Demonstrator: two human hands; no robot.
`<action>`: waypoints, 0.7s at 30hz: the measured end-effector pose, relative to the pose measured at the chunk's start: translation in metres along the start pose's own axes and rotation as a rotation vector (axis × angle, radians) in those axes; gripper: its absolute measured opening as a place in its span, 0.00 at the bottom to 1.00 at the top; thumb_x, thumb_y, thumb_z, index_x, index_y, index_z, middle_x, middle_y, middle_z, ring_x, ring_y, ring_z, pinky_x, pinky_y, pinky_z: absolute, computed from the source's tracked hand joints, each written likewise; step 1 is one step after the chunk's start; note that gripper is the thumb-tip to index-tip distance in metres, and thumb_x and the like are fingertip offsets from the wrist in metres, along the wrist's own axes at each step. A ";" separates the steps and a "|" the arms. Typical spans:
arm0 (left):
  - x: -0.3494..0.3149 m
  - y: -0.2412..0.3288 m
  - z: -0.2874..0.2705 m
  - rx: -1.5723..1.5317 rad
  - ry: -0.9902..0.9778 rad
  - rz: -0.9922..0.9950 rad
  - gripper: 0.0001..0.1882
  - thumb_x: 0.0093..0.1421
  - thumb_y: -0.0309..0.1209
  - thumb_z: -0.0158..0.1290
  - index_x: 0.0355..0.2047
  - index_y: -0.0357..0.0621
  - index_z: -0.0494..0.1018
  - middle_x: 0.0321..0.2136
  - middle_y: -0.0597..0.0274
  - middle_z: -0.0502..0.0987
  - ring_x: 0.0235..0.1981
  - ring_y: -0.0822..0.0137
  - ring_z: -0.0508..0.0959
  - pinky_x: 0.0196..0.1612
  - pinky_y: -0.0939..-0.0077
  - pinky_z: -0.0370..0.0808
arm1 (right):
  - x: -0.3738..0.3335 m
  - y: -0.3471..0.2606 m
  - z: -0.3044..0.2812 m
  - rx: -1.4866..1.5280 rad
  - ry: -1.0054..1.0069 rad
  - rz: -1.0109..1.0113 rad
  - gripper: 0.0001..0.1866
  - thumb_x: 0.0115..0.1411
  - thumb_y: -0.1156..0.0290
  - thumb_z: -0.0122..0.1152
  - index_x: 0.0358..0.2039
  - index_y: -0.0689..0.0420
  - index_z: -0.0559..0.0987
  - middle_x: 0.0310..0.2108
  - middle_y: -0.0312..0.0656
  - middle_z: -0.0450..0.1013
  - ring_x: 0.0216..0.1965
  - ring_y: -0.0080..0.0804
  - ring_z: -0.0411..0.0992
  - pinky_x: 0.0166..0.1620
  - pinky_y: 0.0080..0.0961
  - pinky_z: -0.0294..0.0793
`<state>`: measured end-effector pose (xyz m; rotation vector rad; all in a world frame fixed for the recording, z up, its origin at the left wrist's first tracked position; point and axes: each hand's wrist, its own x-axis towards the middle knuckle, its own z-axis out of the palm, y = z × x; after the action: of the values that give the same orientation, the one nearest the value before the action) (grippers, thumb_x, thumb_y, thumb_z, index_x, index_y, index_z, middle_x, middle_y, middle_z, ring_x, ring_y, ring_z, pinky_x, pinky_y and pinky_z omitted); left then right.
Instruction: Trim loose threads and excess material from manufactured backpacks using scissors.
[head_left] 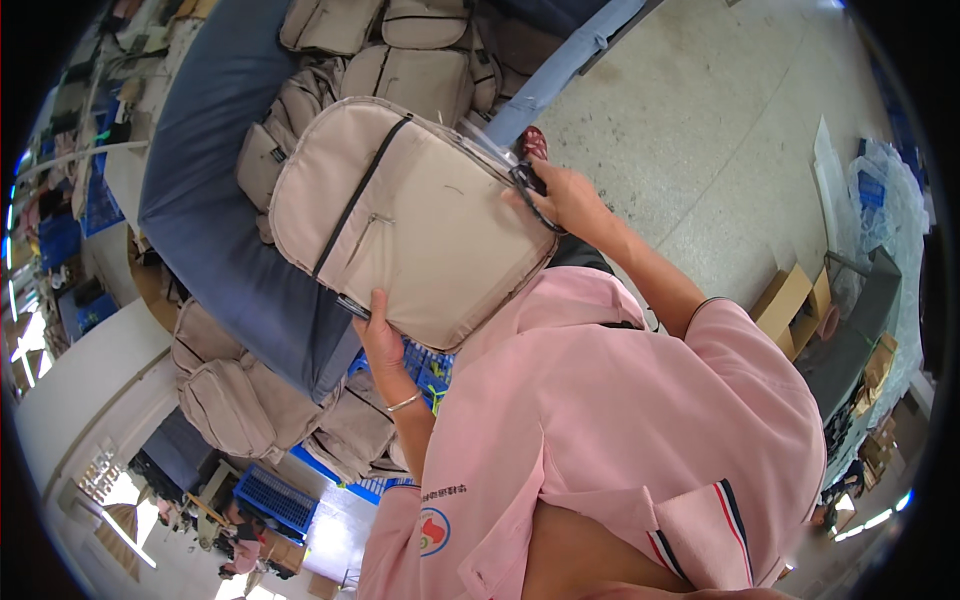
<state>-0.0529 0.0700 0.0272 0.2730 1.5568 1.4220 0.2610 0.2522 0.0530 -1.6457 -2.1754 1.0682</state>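
Observation:
A beige backpack (440, 220) lies tilted across the front of my body, its front panel facing up. A black zip line crosses it near its left end, and a smaller zip shows beside that. My left hand (380, 335) is closed on the bag's lower left edge, thumb on top and the other fingers hidden beneath. Next to that thumb a small dark tag (352, 307) sticks out. At the bag's right edge, my right hand (568, 205) is closed round a black looped handle (535, 195). Beyond it lies a pale, shiny part; I cannot tell exactly what tool this is.
More beige backpacks (405, 80) are heaped behind, inside a blue padded edge (215, 150). Others (235, 390) lie at the lower left, near a blue plastic crate (275, 500). On the right are a concrete floor (690, 130), an open cardboard box (790, 305) and clear plastic sheeting (890, 190).

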 end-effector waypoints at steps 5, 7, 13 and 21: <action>-0.002 -0.003 0.000 -0.029 0.023 0.004 0.28 0.62 0.27 0.59 0.59 0.29 0.65 0.55 0.51 0.72 0.53 0.61 0.74 0.58 0.67 0.70 | 0.020 -0.014 -0.005 0.011 0.033 -0.076 0.37 0.58 0.33 0.56 0.28 0.63 0.72 0.24 0.57 0.75 0.30 0.57 0.75 0.35 0.45 0.73; -0.004 -0.001 0.004 -0.004 0.003 0.008 0.27 0.62 0.26 0.59 0.58 0.29 0.65 0.55 0.52 0.73 0.52 0.61 0.75 0.57 0.68 0.70 | 0.038 -0.017 0.001 -0.038 -0.031 -0.118 0.37 0.58 0.33 0.56 0.28 0.64 0.72 0.24 0.57 0.75 0.29 0.57 0.75 0.34 0.45 0.73; -0.011 -0.008 0.000 -0.058 0.011 0.027 0.26 0.62 0.27 0.58 0.59 0.31 0.65 0.53 0.54 0.74 0.52 0.64 0.75 0.57 0.70 0.70 | 0.064 -0.034 0.003 -0.090 -0.003 -0.177 0.36 0.57 0.34 0.58 0.27 0.64 0.72 0.22 0.56 0.71 0.25 0.58 0.70 0.31 0.45 0.67; -0.057 -0.028 0.015 -0.471 0.187 -0.014 0.19 0.69 0.39 0.51 0.53 0.37 0.72 0.48 0.63 0.77 0.47 0.71 0.76 0.51 0.75 0.73 | 0.047 -0.034 0.031 0.177 0.121 0.059 0.32 0.53 0.43 0.68 0.24 0.65 0.73 0.17 0.53 0.66 0.20 0.46 0.61 0.29 0.40 0.65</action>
<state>-0.0012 0.0305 0.0334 -0.1566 1.3125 1.7918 0.2020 0.2777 0.0414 -1.6581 -1.9102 1.1112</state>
